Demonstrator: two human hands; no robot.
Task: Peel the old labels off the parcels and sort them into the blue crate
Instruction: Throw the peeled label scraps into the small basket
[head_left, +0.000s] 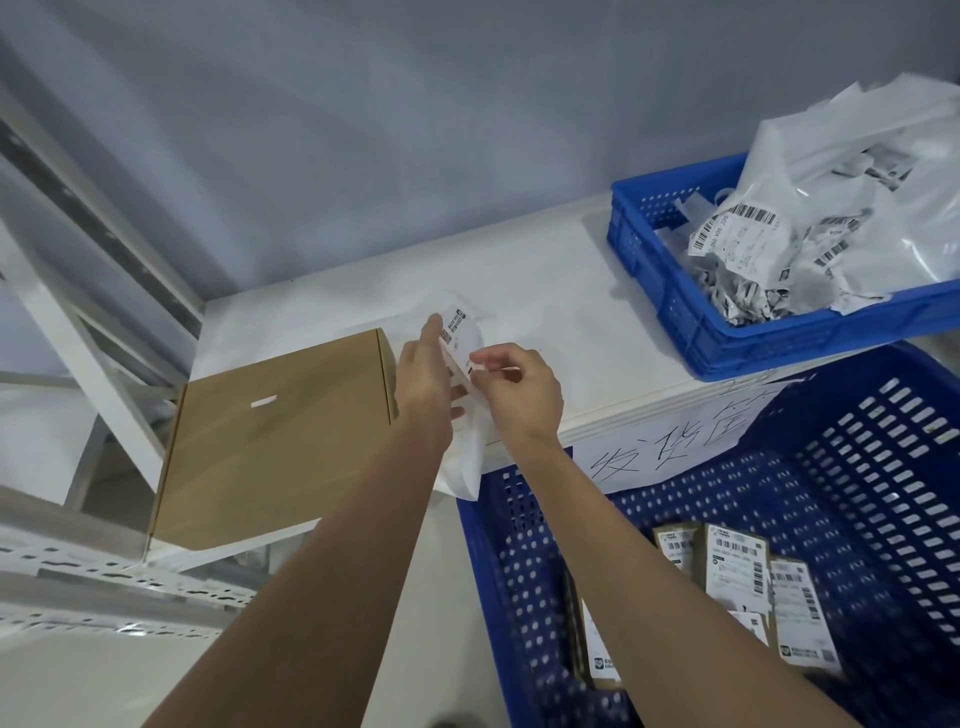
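A white poly-bag parcel (466, 457) lies over the front edge of the white table (332, 312), its lower end hanging down. My left hand (425, 379) holds the parcel from the left, index finger stretched up along the printed label (461, 332). My right hand (519, 387) pinches the label's lower right edge between thumb and forefinger. The label curls up off the bag. A small blue crate (675, 312) at the table's right end is heaped with torn labels and white bags. A large blue crate (519, 571) stands below at the right.
A brown cardboard box (270, 441) lies on the table just left of my hands. Several labelled brown parcels (737, 566) lie in the large crate, which carries a handwritten paper sign (670, 447). White metal shelf struts (93, 338) stand at the left.
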